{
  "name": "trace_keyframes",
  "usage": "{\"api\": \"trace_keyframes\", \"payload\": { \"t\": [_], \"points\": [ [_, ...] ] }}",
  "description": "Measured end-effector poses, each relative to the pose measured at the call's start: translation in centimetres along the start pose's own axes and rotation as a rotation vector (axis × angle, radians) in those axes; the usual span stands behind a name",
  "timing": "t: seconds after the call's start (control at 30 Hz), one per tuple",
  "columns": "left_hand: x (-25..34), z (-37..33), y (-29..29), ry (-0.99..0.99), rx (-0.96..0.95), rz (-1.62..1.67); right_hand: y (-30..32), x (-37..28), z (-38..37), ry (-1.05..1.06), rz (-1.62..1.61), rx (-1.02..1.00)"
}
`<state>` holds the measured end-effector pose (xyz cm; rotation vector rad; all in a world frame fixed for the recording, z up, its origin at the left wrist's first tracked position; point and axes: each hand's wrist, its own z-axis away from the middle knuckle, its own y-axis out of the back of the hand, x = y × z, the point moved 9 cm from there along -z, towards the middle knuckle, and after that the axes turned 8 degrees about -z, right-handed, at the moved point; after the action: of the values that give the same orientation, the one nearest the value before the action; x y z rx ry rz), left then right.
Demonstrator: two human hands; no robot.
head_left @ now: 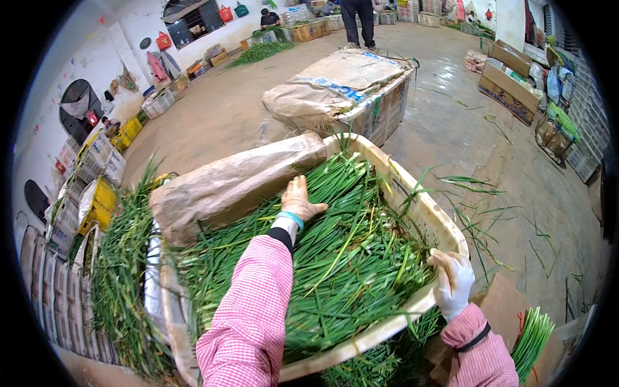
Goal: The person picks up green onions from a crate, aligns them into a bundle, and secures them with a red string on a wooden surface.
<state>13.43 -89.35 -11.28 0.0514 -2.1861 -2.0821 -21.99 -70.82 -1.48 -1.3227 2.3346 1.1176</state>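
A large white plastic crate (422, 198) in front of me is full of long, thin green chives (335, 258). My left hand (300, 198), in a stained pale glove, lies on the chives near the far side with its fingers spread. At the right rim, my right hand (453, 280) has its white-gloved fingers curled over the crate's edge. A brown sheet of sacking (238, 184) is folded over the crate's far left side, close to my left hand.
Beyond stands another crate (380, 119) covered with sacking. Loose chives (122, 271) are heaped at the left; a tied bundle (532, 338) is at lower right. Stray leaves (471, 184) litter the floor. Cardboard boxes (509, 87) stand at right; a person (358, 22) stands far back.
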Motion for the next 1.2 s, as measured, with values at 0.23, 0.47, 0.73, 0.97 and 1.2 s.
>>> {"api": "trace_keyframes", "payload": {
  "t": [0.23, 0.47, 0.73, 0.97, 1.2],
  "points": [
    [1.5, -1.8, -2.0, -0.031, -0.243, -0.092, -0.3, 2.2, 1.2, -0.138, -0.041, -0.018],
    [4.2, 9.9, 4.1, -0.209, 0.489, 0.026, -1.7, 1.2, -1.0, -0.282, 0.061, -0.249],
    [2.2, 14.1, 7.0, -0.178, 0.601, 0.318, -16.6, 0.1, -7.0, -0.787, -1.137, -0.318],
    [2.7, 15.9, 4.9, -0.297, 0.166, 0.28, -19.5, 3.2, -3.3, -1.114, -1.462, -0.025],
    [3.7, 10.9, 6.8, -0.533, 0.125, 0.119, -19.2, -0.5, -2.3, -1.042, -1.3, -0.375]
  ]
}}
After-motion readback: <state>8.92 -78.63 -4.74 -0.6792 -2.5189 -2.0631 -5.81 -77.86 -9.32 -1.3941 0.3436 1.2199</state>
